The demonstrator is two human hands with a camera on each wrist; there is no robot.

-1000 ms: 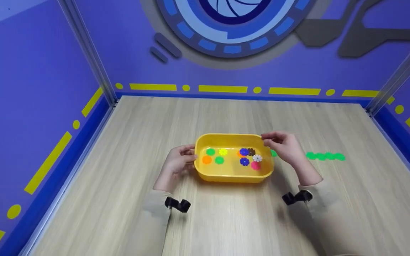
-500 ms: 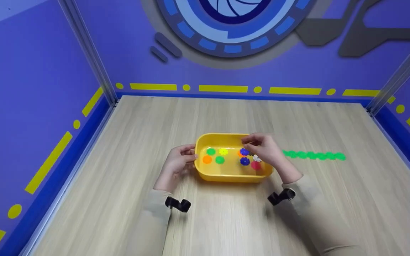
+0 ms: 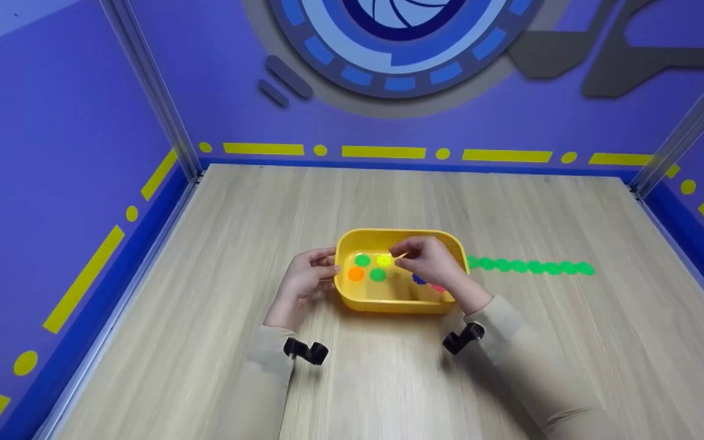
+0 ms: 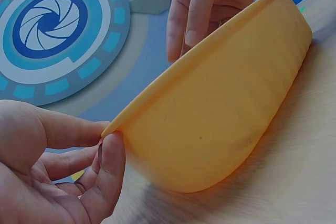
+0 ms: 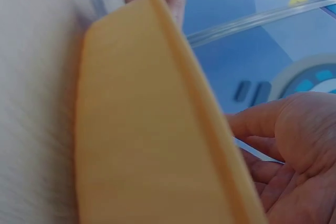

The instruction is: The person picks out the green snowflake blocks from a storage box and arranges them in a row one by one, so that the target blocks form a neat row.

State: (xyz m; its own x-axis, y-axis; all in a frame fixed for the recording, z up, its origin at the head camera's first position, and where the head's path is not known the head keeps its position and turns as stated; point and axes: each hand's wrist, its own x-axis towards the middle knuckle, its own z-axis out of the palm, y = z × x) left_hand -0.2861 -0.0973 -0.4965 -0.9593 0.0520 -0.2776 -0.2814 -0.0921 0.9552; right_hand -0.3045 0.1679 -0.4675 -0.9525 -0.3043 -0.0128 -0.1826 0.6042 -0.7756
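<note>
A yellow plastic basin stands on the wooden table, holding several flower-shaped plastic discs. My left hand pinches the basin's left rim between thumb and fingers, as the left wrist view shows. My right hand is above the inside of the basin, its thumb and forefinger apart near the yellow disc. Nothing shows between those fingers; the basin wall hides their tips in the right wrist view. Left in the basin lie green discs and an orange disc. My right hand partly covers a blue disc and a pink disc.
A row of joined green discs lies on the table, running rightward from the basin's right side. Blue-purple panels with yellow marks enclose the table at the back and both sides.
My right hand has moved left from the basin's right rim to over its middle, uncovering more of the green row and covering discs at the right. My left hand stays on the rim.
</note>
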